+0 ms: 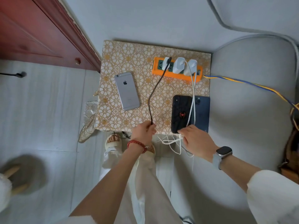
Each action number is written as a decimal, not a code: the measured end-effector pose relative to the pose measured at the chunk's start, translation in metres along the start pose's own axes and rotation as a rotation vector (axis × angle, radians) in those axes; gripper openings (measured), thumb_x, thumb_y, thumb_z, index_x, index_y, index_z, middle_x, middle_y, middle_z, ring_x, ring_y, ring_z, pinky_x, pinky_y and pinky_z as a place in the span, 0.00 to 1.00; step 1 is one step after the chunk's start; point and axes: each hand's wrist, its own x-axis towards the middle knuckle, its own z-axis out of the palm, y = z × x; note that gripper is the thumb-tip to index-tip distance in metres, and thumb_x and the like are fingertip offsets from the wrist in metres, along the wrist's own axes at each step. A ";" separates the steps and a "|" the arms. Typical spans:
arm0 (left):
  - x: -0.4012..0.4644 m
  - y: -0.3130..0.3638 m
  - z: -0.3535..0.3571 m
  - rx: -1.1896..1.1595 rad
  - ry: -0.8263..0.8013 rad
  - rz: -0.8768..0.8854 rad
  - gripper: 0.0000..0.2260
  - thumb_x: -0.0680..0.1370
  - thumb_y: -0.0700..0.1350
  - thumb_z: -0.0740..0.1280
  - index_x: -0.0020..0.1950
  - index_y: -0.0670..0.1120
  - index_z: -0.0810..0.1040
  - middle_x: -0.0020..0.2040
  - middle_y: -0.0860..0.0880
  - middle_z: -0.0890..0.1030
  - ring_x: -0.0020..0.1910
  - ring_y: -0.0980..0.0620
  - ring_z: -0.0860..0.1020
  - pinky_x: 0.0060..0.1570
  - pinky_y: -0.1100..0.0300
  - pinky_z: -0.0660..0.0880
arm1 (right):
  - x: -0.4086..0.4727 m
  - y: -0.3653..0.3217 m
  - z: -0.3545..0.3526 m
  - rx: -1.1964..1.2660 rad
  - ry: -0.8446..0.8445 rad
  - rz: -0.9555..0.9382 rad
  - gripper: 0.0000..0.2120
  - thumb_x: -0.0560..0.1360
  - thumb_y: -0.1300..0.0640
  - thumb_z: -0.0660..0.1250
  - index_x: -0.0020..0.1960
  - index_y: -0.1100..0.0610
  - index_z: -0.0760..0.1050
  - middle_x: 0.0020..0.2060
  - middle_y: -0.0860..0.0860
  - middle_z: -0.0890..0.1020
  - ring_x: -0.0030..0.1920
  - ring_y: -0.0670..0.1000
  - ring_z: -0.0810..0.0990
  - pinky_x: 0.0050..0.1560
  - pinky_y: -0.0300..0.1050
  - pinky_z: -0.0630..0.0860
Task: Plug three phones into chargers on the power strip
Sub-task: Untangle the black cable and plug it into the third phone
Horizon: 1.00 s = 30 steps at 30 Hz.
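An orange power strip [191,76] lies at the back right of the small table [123,52] and carries three white chargers [178,65]. A silver phone [127,91] lies face down to the left. A black phone with a red spider [181,113] overlaps a dark blue phone [202,113] on the right. My left hand [143,131] is shut on the black braided cable [155,89] at the table's front edge. My right hand [193,138] grips the white cables [192,101] at the near end of the black phone.
The table wears a gold flower-patterned cloth. A red wooden door [40,29] stands to the left. A grey cushioned seat [250,94] lies to the right, with a yellow-blue cord [250,83] running over it. Loose white cable loops [171,143] hang below the table edge, above my sandalled feet.
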 end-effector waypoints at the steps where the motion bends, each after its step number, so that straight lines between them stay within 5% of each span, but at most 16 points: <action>1: -0.006 0.006 -0.009 -0.178 -0.012 -0.044 0.07 0.77 0.41 0.61 0.41 0.44 0.77 0.36 0.47 0.81 0.35 0.51 0.79 0.39 0.60 0.77 | 0.001 -0.007 0.000 0.117 0.044 -0.005 0.18 0.76 0.60 0.56 0.65 0.56 0.69 0.61 0.51 0.76 0.63 0.51 0.69 0.59 0.45 0.71; 5: -0.026 0.033 -0.058 -0.710 -0.144 -0.136 0.08 0.77 0.39 0.61 0.40 0.43 0.77 0.31 0.50 0.82 0.33 0.52 0.83 0.33 0.61 0.81 | 0.002 -0.064 -0.001 0.712 -0.237 -0.105 0.27 0.76 0.58 0.60 0.73 0.51 0.55 0.72 0.49 0.63 0.68 0.49 0.66 0.67 0.39 0.61; 8: -0.033 0.053 -0.093 -0.868 -0.219 -0.109 0.09 0.77 0.39 0.59 0.41 0.42 0.77 0.31 0.50 0.83 0.35 0.51 0.83 0.32 0.60 0.80 | 0.001 -0.098 -0.007 0.869 -0.179 -0.169 0.14 0.78 0.54 0.58 0.62 0.55 0.67 0.64 0.52 0.73 0.55 0.49 0.78 0.59 0.43 0.71; 11: -0.035 0.060 -0.113 -0.983 -0.172 -0.068 0.11 0.78 0.41 0.57 0.45 0.42 0.78 0.36 0.49 0.84 0.38 0.51 0.83 0.36 0.60 0.81 | 0.004 -0.102 -0.031 1.115 -0.075 -0.057 0.08 0.79 0.57 0.57 0.48 0.59 0.73 0.52 0.57 0.82 0.42 0.40 0.80 0.47 0.39 0.79; 13: -0.039 0.057 -0.116 -0.860 -0.104 -0.039 0.09 0.78 0.40 0.58 0.53 0.44 0.77 0.46 0.47 0.84 0.47 0.50 0.82 0.47 0.58 0.80 | 0.003 -0.095 -0.053 1.424 -0.049 0.028 0.06 0.78 0.61 0.58 0.47 0.61 0.74 0.45 0.59 0.83 0.40 0.47 0.84 0.43 0.40 0.82; 15: -0.051 0.048 -0.110 -0.500 -0.094 0.005 0.15 0.77 0.37 0.59 0.63 0.46 0.71 0.58 0.49 0.79 0.57 0.52 0.76 0.56 0.62 0.73 | 0.003 -0.084 -0.079 1.754 0.020 0.074 0.06 0.76 0.63 0.60 0.48 0.62 0.75 0.42 0.60 0.84 0.43 0.55 0.85 0.42 0.43 0.82; 18: -0.072 0.036 -0.089 -0.181 -0.345 0.090 0.20 0.76 0.37 0.61 0.68 0.47 0.65 0.61 0.54 0.72 0.53 0.59 0.72 0.47 0.78 0.68 | 0.006 -0.071 -0.110 2.020 0.155 0.042 0.07 0.77 0.62 0.58 0.49 0.62 0.74 0.42 0.60 0.85 0.46 0.60 0.84 0.42 0.45 0.82; 22: -0.086 0.037 -0.078 -0.176 -0.168 0.077 0.07 0.78 0.37 0.59 0.48 0.42 0.76 0.45 0.46 0.80 0.49 0.50 0.78 0.51 0.64 0.75 | 0.013 -0.072 -0.108 2.006 0.125 0.048 0.12 0.79 0.55 0.56 0.54 0.58 0.75 0.47 0.56 0.85 0.50 0.56 0.83 0.48 0.46 0.81; 26: -0.089 0.046 -0.099 -0.762 -0.093 -0.001 0.11 0.79 0.38 0.55 0.41 0.44 0.73 0.34 0.49 0.81 0.38 0.50 0.83 0.40 0.58 0.81 | 0.003 -0.097 -0.062 1.327 -0.138 0.052 0.18 0.76 0.62 0.59 0.66 0.56 0.69 0.65 0.53 0.74 0.59 0.48 0.76 0.50 0.33 0.70; 28: -0.089 0.050 -0.114 -0.970 -0.129 0.042 0.11 0.79 0.40 0.54 0.41 0.44 0.73 0.32 0.51 0.81 0.37 0.50 0.84 0.38 0.58 0.81 | -0.012 -0.113 -0.038 1.112 -0.290 -0.081 0.23 0.74 0.64 0.59 0.68 0.52 0.66 0.58 0.51 0.77 0.44 0.36 0.75 0.42 0.31 0.67; 30: -0.090 0.056 -0.126 -1.061 -0.134 0.068 0.11 0.78 0.41 0.54 0.41 0.44 0.73 0.32 0.52 0.82 0.37 0.50 0.84 0.35 0.59 0.81 | -0.024 -0.125 -0.028 1.047 -0.296 -0.132 0.17 0.75 0.61 0.58 0.63 0.49 0.69 0.43 0.42 0.78 0.28 0.35 0.71 0.35 0.32 0.65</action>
